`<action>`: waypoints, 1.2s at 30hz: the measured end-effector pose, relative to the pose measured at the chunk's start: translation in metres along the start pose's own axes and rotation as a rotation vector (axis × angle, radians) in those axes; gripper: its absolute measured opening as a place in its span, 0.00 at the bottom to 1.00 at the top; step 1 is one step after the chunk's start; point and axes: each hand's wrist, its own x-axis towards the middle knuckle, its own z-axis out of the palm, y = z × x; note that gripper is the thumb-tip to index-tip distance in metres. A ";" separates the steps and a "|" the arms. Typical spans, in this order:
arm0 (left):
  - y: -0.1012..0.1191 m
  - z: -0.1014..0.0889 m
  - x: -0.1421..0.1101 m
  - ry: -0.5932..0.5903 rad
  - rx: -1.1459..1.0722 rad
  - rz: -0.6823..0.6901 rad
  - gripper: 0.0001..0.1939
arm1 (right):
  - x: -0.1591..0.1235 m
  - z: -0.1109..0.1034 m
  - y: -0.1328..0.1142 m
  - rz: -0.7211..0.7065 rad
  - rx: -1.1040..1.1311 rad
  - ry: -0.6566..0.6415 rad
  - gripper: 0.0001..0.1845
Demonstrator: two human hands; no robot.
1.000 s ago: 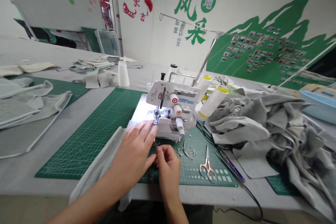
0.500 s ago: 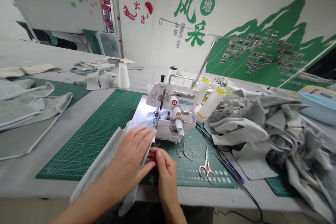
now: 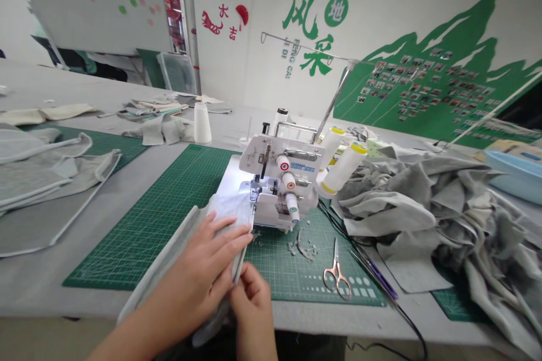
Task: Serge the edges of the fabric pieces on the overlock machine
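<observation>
Head view: grey cloth [image 3: 231, 207] lay at sewing machine's [image 3: 277, 175] eight o'clock, far end at presser foot [image 3: 254, 190]. Left hand [image 3: 208, 258] lay palm-down on cloth, fingers not clamped; right hand [image 3: 253, 294], at left's four o'clock, pinched cloth's edge. Uneven tugging might have skewed cloth; fingers straying toward one o'clock might have met presser foot.

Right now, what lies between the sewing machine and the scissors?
Grey trimmings, scattered on the green cutting mat, lie between the sewing machine and scissors; the head view shows it.
</observation>
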 end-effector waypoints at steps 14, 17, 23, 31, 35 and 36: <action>0.012 0.002 0.005 -0.099 0.112 0.095 0.29 | 0.001 -0.025 -0.024 -0.251 -0.567 0.153 0.24; 0.012 0.001 0.005 -0.101 0.094 0.090 0.30 | 0.018 -0.017 -0.018 -0.280 -0.533 0.159 0.23; 0.011 -0.004 0.003 -0.112 0.037 0.096 0.30 | 0.026 0.002 -0.006 -0.237 -0.285 0.301 0.03; 0.002 -0.002 -0.005 0.046 -0.028 0.010 0.22 | 0.008 -0.008 -0.011 -0.158 -0.158 0.287 0.14; 0.009 0.003 0.003 0.072 0.032 -0.082 0.26 | 0.005 -0.005 -0.007 -0.122 -0.172 0.216 0.11; 0.012 0.004 0.005 0.080 0.049 -0.097 0.27 | 0.005 -0.004 -0.007 -0.120 -0.180 0.200 0.10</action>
